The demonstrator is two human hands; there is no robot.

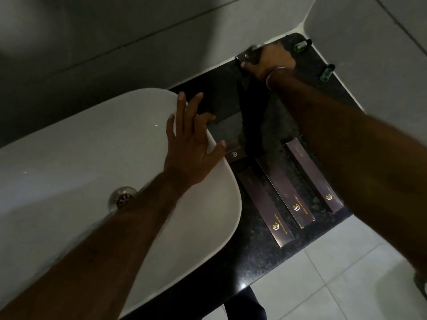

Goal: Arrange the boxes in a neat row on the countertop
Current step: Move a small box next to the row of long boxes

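Three long dark purple boxes with gold logos lie side by side on the black speckled countertop (249,257): a left box (265,209), a middle box (285,192) and a right box (314,176). A shorter dark box (227,140) lies behind them beside the sink. My left hand (191,144) rests with fingers spread on the sink rim, its thumb touching that shorter box. My right hand (268,58) reaches to the far back of the counter and is closed on another dark box (246,57), which looks blurred.
A white oval sink (69,162) with a metal drain (123,198) fills the left side. Two small green bottles (302,45) (327,72) lie at the back right corner. Tiled walls bound the counter behind and to the right; floor tiles show below.
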